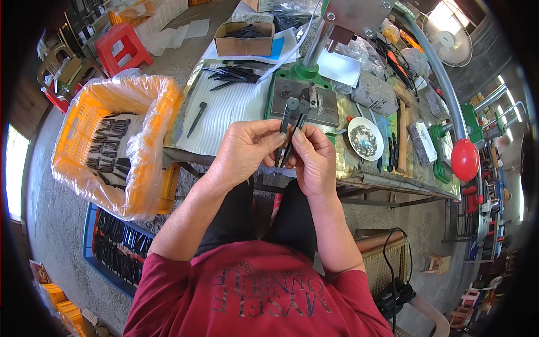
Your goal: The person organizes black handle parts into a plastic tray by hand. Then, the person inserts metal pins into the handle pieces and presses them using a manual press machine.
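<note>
Pieces [287, 115], two, dark and narrow, held side by side just on the near side of the press [304, 72], upper ends showing against its metal plate [329, 114]. Left hand [247, 149] closed in a narrow pinch on the left one, thumb laid along it; right hand [315, 160] closed the same way on the right one. Both hands near each other, lower ends partly covered by fingers; cannot tell whether touching there.

Left of the press, a ridged white sheet [227, 115] on the counter [356, 170], with a loose black pile [234, 74] on the side nearer the press and a lone piece [197, 119] farther out. Beyond the pile, to the left behind the press, an open cardboard box [245, 46] with more dark parts inside.

Right of the press, a white dish [360, 122] of small metal bits, then a hammer [402, 135], wooden handle toward the counter's near edge. Behind the dish, a wrapped grey block [376, 94]. Farther right of the press, a red knob [465, 160] at the lower end of a curved grey bar [437, 64].

Well left of the press, past the sheet, an orange crate [147, 185] lined with clear plastic, dark parts in rows inside. Beyond the crate, a red stool [120, 48].
</note>
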`<state>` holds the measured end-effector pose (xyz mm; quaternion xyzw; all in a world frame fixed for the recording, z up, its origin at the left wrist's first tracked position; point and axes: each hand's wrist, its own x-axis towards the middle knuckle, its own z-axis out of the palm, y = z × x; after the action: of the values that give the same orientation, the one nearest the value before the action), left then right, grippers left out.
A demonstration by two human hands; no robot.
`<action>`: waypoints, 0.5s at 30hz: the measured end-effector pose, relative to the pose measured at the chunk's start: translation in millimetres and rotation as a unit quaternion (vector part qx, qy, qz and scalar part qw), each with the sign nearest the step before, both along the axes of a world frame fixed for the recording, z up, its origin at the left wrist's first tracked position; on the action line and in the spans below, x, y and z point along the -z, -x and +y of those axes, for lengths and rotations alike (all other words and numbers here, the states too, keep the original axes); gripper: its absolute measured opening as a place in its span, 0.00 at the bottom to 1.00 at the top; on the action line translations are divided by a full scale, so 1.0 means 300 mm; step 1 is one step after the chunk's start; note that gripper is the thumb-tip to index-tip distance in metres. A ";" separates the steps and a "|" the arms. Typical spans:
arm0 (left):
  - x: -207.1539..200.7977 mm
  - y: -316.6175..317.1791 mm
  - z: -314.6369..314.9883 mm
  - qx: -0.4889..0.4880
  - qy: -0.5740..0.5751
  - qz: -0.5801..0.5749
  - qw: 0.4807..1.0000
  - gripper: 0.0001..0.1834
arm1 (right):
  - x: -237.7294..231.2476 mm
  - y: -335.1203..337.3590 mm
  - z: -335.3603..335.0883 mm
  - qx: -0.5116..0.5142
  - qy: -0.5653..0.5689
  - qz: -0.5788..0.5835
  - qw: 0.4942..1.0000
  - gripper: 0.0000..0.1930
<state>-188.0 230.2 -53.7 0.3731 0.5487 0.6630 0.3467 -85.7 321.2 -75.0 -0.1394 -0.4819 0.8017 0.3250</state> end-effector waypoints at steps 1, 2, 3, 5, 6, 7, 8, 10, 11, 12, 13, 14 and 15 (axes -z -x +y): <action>-0.001 -0.001 0.002 -0.003 0.002 0.003 1.000 0.11 | 0.000 0.000 0.001 0.002 -0.004 0.001 1.000 0.07; -0.001 -0.002 0.004 -0.005 0.003 0.006 1.000 0.11 | 0.000 -0.001 0.002 0.005 -0.008 0.003 1.000 0.07; -0.004 -0.003 0.005 -0.005 0.004 0.006 1.000 0.11 | 0.000 -0.001 0.002 0.005 -0.008 0.003 1.000 0.07; -0.011 -0.006 0.007 -0.004 0.005 0.002 1.000 0.12 | -0.002 0.000 0.001 0.009 -0.008 0.008 1.000 0.07; -0.010 -0.006 0.008 -0.004 0.005 0.003 1.000 0.12 | -0.005 0.001 0.000 0.009 -0.009 0.009 1.000 0.07; -0.007 -0.006 0.010 -0.005 0.006 0.010 1.000 0.12 | -0.008 0.002 -0.001 0.011 -0.012 0.007 1.000 0.07; -0.004 -0.006 0.011 -0.006 0.006 0.016 1.000 0.12 | -0.011 0.003 -0.001 0.013 -0.016 0.005 1.000 0.07; -0.004 -0.006 0.013 -0.006 0.004 0.014 1.000 0.12 | -0.008 0.004 0.003 0.015 -0.021 0.002 1.000 0.07; -0.004 -0.006 0.014 -0.006 0.001 0.011 1.000 0.12 | -0.008 0.003 0.005 0.017 -0.026 0.000 1.000 0.07; -0.003 -0.005 0.015 -0.006 0.001 0.011 1.000 0.12 | -0.010 0.002 0.006 0.018 -0.026 0.000 0.999 0.07; -0.003 -0.004 0.016 -0.005 0.001 0.009 1.000 0.12 | -0.014 0.000 0.007 0.013 -0.030 -0.003 0.999 0.07; -0.003 -0.003 0.016 -0.003 0.000 0.007 1.000 0.12 | -0.017 0.000 0.008 0.009 -0.034 -0.005 0.999 0.07; -0.003 -0.005 0.017 -0.003 0.000 0.007 1.000 0.12 | -0.017 0.000 0.009 0.009 -0.035 -0.005 0.999 0.07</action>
<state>-186.6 235.3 -52.8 0.3759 0.5521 0.6614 0.3412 -85.6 323.8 -70.0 -0.1362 -0.5095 0.7809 0.3346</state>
